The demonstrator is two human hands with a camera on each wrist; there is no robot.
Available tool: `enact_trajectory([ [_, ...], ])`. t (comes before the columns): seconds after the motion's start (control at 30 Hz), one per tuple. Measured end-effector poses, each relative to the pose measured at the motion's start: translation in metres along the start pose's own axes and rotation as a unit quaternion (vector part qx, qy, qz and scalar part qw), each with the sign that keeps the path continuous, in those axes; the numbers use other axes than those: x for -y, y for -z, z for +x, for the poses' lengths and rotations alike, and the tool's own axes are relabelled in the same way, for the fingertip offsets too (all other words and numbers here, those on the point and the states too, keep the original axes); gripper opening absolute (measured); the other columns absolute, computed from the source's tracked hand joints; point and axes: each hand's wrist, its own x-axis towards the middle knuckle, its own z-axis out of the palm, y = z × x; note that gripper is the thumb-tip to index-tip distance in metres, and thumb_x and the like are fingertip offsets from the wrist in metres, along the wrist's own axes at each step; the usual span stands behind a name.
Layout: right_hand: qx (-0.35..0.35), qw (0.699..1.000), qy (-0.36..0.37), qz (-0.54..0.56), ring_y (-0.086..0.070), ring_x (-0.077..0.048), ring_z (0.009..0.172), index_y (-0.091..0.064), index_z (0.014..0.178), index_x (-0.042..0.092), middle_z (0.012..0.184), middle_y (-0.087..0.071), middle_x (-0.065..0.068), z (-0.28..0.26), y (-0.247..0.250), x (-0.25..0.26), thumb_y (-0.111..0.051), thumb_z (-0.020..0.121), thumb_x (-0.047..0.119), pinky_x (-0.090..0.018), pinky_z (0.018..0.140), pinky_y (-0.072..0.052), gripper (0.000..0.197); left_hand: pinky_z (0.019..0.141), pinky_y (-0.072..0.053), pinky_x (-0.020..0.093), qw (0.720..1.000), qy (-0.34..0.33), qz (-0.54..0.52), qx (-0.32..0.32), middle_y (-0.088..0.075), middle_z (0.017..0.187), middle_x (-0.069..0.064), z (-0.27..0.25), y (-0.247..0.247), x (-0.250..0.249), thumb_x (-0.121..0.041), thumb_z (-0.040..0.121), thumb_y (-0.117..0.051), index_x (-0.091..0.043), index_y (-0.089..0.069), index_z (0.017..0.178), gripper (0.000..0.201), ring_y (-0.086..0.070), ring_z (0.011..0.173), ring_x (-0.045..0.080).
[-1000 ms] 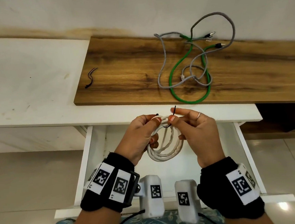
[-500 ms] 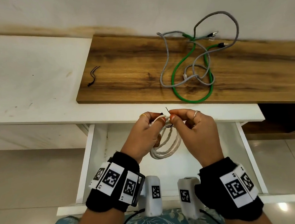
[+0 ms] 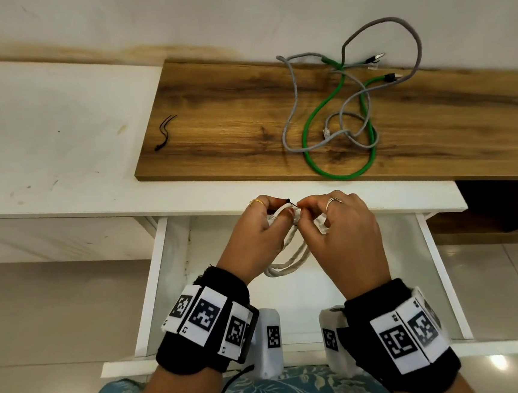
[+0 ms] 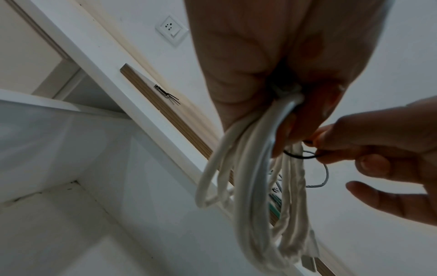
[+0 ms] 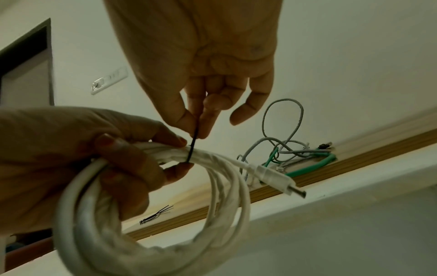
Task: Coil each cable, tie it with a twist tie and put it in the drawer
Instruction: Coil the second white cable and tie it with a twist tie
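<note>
A coiled white cable [image 3: 288,261] hangs above the open white drawer [image 3: 153,287]. My left hand [image 3: 254,234] grips the top of the coil [image 5: 151,214] [image 4: 255,205], fingers curled round the bundle. My right hand [image 3: 336,230] pinches a black twist tie [image 5: 193,145] between thumb and forefinger; the tie wraps round the bundle beside the left fingertips. In the head view the tie [image 3: 290,202] shows as a short black piece between the two hands. The cable's white plug [image 5: 279,182] sticks out to the right.
A grey cable [image 3: 293,105] and a green cable [image 3: 316,119] lie tangled on the wooden board [image 3: 213,122] at the back right. Spare black twist ties [image 3: 164,132] lie at the board's left end. The white desk top [image 3: 42,137] extends left.
Both hands have risen slightly toward the desk edge. The tie's free end, which stood upright, now lies level between the fingertips of the two hands.
</note>
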Motion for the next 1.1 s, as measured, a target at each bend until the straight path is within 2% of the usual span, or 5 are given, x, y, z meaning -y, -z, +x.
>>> enact_trajectory([
  [0.5,-0.047,0.998,0.039,0.008,-0.054,-0.023,0.073,-0.072,0.092,0.007,0.081,-0.065,-0.005,-0.004,-0.005,0.003,-0.05,0.086,0.026,-0.021,0.066,-0.033,0.029,0.048,-0.036,0.009,1.0,-0.012,0.017,-0.009,-0.05,0.072,-0.01,0.003,0.002,0.003,-0.024,0.096,-0.051,-0.017,-0.053,0.107,0.013,-0.048,0.054,0.0],
  [0.67,-0.045,0.998,0.048,-0.008,-0.055,-0.024,0.075,-0.072,0.094,0.007,0.083,-0.066,-0.006,-0.004,-0.008,0.0,-0.05,0.087,0.025,-0.022,0.067,-0.034,0.029,0.046,-0.033,0.011,0.999,-0.014,0.031,-0.003,-0.046,0.07,-0.01,0.004,0.001,0.005,-0.025,0.096,-0.051,-0.016,-0.053,0.109,0.015,-0.045,0.047,0.0],
  [0.83,-0.037,0.998,0.05,-0.009,-0.056,-0.023,0.076,-0.07,0.095,0.009,0.085,-0.064,-0.005,-0.005,-0.014,-0.004,-0.055,0.086,0.019,-0.025,0.067,-0.041,0.02,0.052,-0.03,0.017,0.998,-0.026,0.05,-0.004,-0.041,0.067,-0.01,0.005,0.001,0.008,-0.025,0.096,-0.052,-0.019,-0.052,0.103,0.009,-0.039,0.057,0.003],
  [0.97,-0.033,0.998,0.037,0.041,-0.061,-0.023,0.073,-0.068,0.096,0.008,0.088,-0.063,-0.006,-0.007,-0.017,-0.004,-0.059,0.087,0.013,-0.032,0.062,-0.051,0.014,0.052,-0.031,0.017,0.997,-0.035,0.062,-0.011,-0.042,0.068,-0.009,0.006,0.001,0.009,-0.027,0.095,-0.052,-0.018,-0.053,0.104,0.013,-0.04,0.057,0.003],
  [1.1,-0.033,0.997,0.038,0.063,-0.06,-0.018,0.067,-0.068,0.096,0.006,0.086,-0.063,-0.006,-0.008,-0.017,-0.006,-0.064,0.086,0.011,-0.031,0.057,-0.053,0.012,0.052,-0.031,0.015,0.996,-0.036,0.077,-0.015,-0.043,0.07,-0.009,0.005,0.003,0.009,-0.027,0.095,-0.052,-0.018,-0.053,0.105,0.013,-0.041,0.058,0.001],
])
